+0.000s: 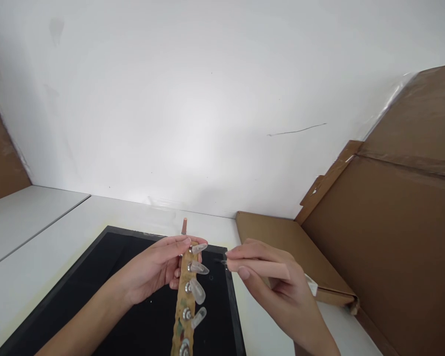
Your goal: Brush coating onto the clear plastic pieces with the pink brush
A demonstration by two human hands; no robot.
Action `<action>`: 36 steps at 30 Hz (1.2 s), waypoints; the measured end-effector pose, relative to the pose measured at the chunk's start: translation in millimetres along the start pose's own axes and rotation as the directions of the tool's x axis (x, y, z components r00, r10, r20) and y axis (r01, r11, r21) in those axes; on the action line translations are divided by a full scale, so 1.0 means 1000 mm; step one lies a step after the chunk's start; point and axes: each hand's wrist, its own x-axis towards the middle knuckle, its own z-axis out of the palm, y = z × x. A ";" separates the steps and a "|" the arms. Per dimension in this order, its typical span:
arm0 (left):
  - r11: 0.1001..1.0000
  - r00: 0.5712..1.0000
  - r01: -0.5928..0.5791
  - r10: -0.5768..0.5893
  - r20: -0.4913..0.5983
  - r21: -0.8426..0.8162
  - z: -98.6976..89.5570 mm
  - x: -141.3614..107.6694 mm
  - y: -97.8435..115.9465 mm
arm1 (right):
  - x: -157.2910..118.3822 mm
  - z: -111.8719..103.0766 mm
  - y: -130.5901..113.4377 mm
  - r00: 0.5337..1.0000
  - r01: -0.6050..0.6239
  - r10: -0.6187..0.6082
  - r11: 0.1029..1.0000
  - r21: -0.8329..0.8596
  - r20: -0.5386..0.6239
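My left hand (159,264) is wrapped round the far end of a narrow, paint-stained wooden strip (181,309). Along the strip, clear nail tips (198,290) stand on small metal holders and point to the right. To the right of the strip, my right hand (278,284) pinches a pinkish handle (259,267) between thumb and fingers. A thin, blurred tip points left from that handle, apart from the nail tips. Beyond my left hand stands a small bottle with a pinkish-brown cap (184,226).
A black mat (129,333) lies on the white table (55,237) under my hands. A flat cardboard box (278,230) rests at the right, beside a tall cardboard panel (400,237). A white wall (193,109) rises behind the table.
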 end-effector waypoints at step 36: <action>0.991 0.991 -0.131 0.131 -0.022 -0.035 0.010 -0.007 0.005 | 0.001 0.005 -0.008 0.992 -0.002 -0.011 0.994 0.109 0.125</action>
